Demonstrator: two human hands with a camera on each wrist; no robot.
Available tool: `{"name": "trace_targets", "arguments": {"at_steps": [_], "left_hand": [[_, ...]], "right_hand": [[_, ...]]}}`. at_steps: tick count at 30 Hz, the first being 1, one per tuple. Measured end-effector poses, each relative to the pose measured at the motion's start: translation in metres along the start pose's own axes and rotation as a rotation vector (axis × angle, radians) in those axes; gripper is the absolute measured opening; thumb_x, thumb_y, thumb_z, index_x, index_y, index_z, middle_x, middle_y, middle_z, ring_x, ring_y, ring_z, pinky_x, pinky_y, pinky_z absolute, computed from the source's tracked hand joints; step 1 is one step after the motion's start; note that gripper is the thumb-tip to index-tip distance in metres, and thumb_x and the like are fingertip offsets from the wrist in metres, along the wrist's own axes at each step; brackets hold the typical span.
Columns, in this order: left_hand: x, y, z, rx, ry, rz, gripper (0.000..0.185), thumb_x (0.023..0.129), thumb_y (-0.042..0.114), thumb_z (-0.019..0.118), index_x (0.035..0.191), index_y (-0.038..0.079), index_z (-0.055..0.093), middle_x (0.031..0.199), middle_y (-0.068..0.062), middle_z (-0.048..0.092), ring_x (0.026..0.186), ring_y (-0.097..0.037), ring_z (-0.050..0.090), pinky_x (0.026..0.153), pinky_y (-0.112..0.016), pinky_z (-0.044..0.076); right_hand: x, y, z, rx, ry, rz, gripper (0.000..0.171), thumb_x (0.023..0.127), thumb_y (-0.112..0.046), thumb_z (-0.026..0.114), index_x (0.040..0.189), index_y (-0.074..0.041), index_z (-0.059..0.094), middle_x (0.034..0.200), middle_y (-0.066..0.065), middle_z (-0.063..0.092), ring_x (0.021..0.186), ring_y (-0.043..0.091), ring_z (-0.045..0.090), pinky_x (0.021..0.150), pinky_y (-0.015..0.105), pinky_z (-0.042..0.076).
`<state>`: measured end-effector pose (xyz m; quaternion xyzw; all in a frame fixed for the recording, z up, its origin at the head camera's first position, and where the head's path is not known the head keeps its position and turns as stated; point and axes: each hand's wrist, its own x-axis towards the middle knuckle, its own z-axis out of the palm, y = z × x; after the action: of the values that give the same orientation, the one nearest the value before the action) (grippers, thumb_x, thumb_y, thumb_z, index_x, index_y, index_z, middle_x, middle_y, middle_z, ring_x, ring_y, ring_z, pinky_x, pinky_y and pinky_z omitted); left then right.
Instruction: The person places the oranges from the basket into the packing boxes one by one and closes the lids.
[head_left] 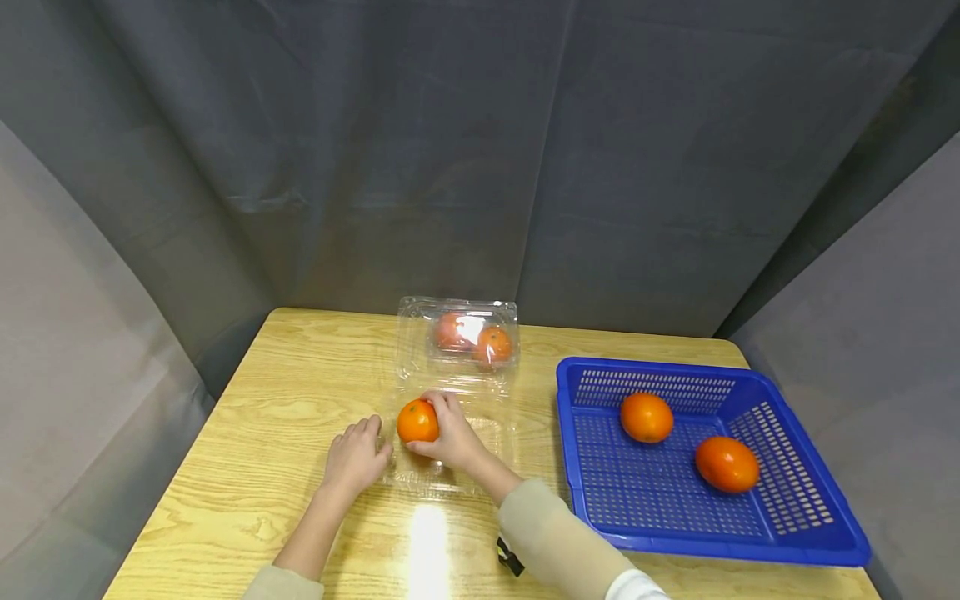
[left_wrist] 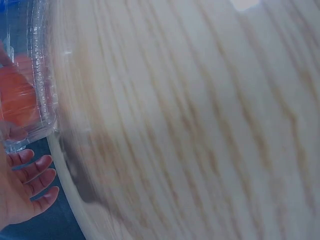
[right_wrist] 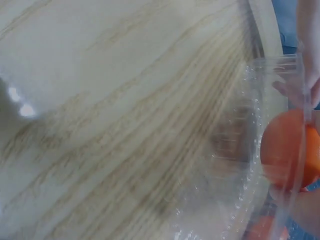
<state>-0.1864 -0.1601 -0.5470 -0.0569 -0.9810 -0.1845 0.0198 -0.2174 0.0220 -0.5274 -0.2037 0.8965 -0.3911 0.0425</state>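
Five oranges, one basket, one clamshell.

Glossy wood-grain table, clear shiny plastic clamshell, perforated blue plastic basket.

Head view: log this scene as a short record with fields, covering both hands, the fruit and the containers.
right hand: right hand holds a round orange fruit over the clear plastic clamshell box
left hand: left hand rests open on the wooden table, touching the box edge
box lid: raised; shows reflected fruit
basket: blue perforated plastic basket holds two orange fruits
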Motion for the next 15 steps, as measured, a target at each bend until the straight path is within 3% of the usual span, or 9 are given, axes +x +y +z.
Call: {"name": "trace_targets", "arguments": {"at_steps": [15], "left_hand": [[0.000, 0.000, 0.001, -0.012, 0.011, 0.002, 0.027, 0.084, 0.030, 0.055, 0.102, 0.009, 0.055, 0.094, -0.006, 0.059, 0.089, -0.027, 0.056, 0.074, -0.045, 0.045]], "right_hand": [[0.000, 0.003, 0.018, 0.024, 0.035, -0.010, 0.071, 0.074, -0.026, 0.076, 0.131, -0.009, 0.038, 0.124, 0.016, 0.040, 0.106, 0.029, 0.052, 0.089, 0.042, 0.045]]}}
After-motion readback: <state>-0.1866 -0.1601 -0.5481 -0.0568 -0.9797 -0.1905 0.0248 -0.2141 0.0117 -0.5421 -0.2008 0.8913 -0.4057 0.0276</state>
